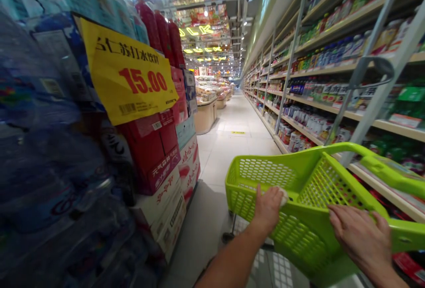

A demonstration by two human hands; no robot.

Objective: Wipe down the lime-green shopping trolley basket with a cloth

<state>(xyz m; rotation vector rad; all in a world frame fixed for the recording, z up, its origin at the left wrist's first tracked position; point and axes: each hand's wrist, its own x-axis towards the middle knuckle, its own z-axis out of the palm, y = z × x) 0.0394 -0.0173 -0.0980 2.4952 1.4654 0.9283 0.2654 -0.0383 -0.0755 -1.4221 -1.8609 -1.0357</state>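
Lime-green plastic basket (pixel 300 235): perforated walls, solid rolled rim, tilted, its open mouth turned away and to the left. It sits low and right of centre on a metal trolley frame (pixel 375 79) whose grey posts rise to the upper right. A green handle (pixel 388 168) of the same plastic runs off the right edge.

Hard to make out:
- The basket's near bottom corner is cut off at the lower frame edge.
- How the basket seats on the frame is hidden.
- One small wheel (pixel 228 236) shows below the left wall; the rest of the undercarriage is hidden.
- A white wad (pixel 283 196), cloth or paper, cannot tell which, shows only as a sliver past the knuckles.

Left hand (pixel 268 208): reaches in over the near wall, fingers curled round the white wad and pressing it against the basket's inside. Right hand (pixel 360 235): lies flat on the outside of the near wall just under the rim, fingers loosely spread, gripping nothing. The basket lies between and ahead of both hands, touching each.

Surroundings: stacked red cartons (pixel 159 146) and shrink-wrapped bottle packs (pixel 49 168) close on the left, blurred, with a yellow price sign (pixel 128 75) reading 15.00. Stocked shelves (pixel 332 84) line the right. A pale tiled floor (pixel 229 146) runs down the aisle.
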